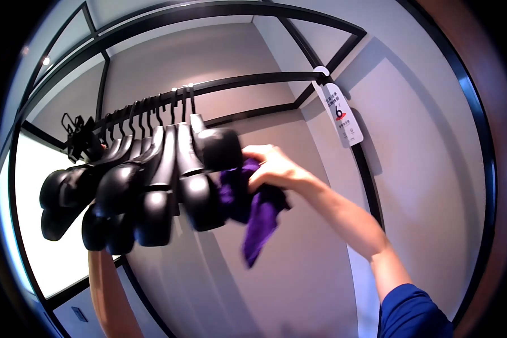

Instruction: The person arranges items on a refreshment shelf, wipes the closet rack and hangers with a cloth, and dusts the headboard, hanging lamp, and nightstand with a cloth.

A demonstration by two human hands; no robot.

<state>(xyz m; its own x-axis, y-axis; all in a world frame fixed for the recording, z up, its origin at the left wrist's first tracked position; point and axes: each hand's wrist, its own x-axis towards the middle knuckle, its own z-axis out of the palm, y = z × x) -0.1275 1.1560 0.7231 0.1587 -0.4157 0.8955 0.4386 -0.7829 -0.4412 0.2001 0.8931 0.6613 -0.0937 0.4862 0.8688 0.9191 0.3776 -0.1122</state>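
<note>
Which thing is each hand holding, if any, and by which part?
Right hand: the purple cloth, by its bunched upper part. The left forearm goes behind the black hangers, so that hold cannot be told.

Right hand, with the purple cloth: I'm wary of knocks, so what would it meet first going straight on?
Probably the wide black shoulder of the rightmost hanger, right by the fingertips of the right hand; whether they already touch is unclear.
</note>
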